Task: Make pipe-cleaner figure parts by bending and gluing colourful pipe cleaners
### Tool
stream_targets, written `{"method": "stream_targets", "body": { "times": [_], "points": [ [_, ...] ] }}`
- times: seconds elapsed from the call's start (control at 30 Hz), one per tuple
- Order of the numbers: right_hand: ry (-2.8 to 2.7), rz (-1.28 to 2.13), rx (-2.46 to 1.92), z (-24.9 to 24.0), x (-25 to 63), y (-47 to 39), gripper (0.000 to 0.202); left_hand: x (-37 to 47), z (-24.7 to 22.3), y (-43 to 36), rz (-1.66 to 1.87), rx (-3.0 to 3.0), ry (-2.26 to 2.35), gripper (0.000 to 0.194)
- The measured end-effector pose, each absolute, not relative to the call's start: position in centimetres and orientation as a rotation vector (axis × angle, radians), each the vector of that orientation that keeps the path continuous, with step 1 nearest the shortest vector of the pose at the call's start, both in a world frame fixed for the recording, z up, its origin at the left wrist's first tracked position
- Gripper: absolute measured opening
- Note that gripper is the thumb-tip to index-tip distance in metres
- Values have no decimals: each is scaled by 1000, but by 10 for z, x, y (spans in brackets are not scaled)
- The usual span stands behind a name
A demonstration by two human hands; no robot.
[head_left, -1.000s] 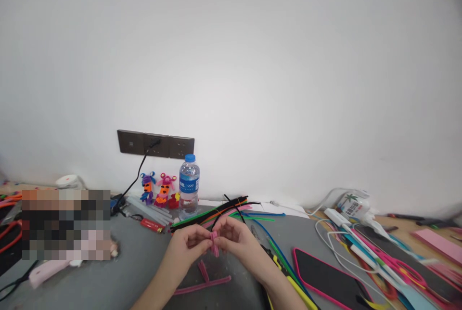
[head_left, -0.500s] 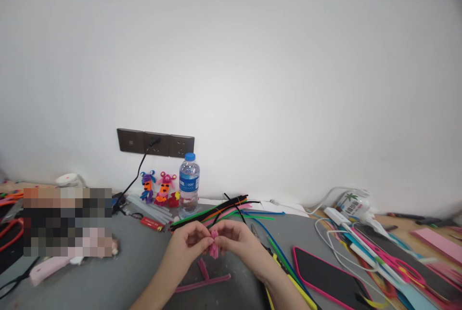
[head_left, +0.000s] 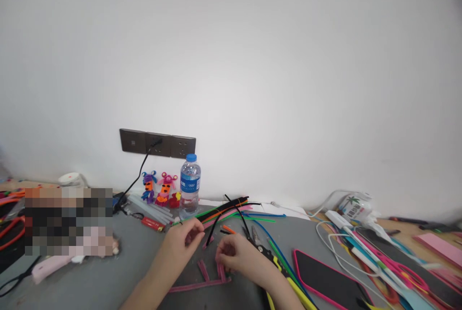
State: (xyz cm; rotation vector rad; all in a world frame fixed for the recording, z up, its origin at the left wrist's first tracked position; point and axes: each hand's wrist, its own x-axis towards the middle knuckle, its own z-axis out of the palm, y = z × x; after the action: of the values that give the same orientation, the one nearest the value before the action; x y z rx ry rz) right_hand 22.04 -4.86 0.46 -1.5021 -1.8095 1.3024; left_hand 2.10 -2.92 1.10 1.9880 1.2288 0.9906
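Observation:
My right hand (head_left: 233,254) is closed on a small pink pipe-cleaner piece (head_left: 220,271), low over the grey mat (head_left: 144,247). Up and to the left, my left hand (head_left: 187,238) has its thumb and index finger a little apart, with nothing visible between them. A long pink strip (head_left: 195,286) lies across the mat below both hands, and a short pink piece (head_left: 203,270) meets it from above. Beyond my hands is a bundle of coloured pipe cleaners (head_left: 224,210).
Yellow-handled pliers (head_left: 265,251) and a pink-edged phone (head_left: 327,278) lie on the right. A water bottle (head_left: 190,187) stands behind, beside small figures (head_left: 165,189). Pink scissors (head_left: 407,274) lie far right; a pink glue gun (head_left: 54,266) is at left.
My hands have moved apart. The right one has come down and right with the pink piece, towards the long strip; the left one has let go and opened slightly.

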Motion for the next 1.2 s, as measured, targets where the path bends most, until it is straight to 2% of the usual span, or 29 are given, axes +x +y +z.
{"method": "stream_targets", "body": {
  "times": [0.17,0.3,0.4,0.53,0.77,0.93,1.1,1.2],
  "points": [
    [-1857,1004,-1634,2,220,-45,10,22,4,-30,969,2201,1282,19],
    [-1877,845,-1629,9,223,-43,15,23,8,-33,881,2178,1291,15],
    [-1941,970,-1524,13,224,-47,10,25,11,-36,778,2151,1277,15],
    [-2066,1209,-1441,6,218,-55,12,26,11,-36,751,2144,1286,15],
    [-2213,1006,-1554,3,208,-63,17,23,12,-36,841,2105,1269,17],
    [-2138,1123,-1398,21,219,-60,17,25,19,-38,925,1900,1126,22],
    [-1940,827,-1212,36,228,-51,15,27,24,-41,863,1718,990,29],
    [-1837,821,-1146,37,231,-46,9,27,22,-41,854,1712,963,28]
  ]
}}
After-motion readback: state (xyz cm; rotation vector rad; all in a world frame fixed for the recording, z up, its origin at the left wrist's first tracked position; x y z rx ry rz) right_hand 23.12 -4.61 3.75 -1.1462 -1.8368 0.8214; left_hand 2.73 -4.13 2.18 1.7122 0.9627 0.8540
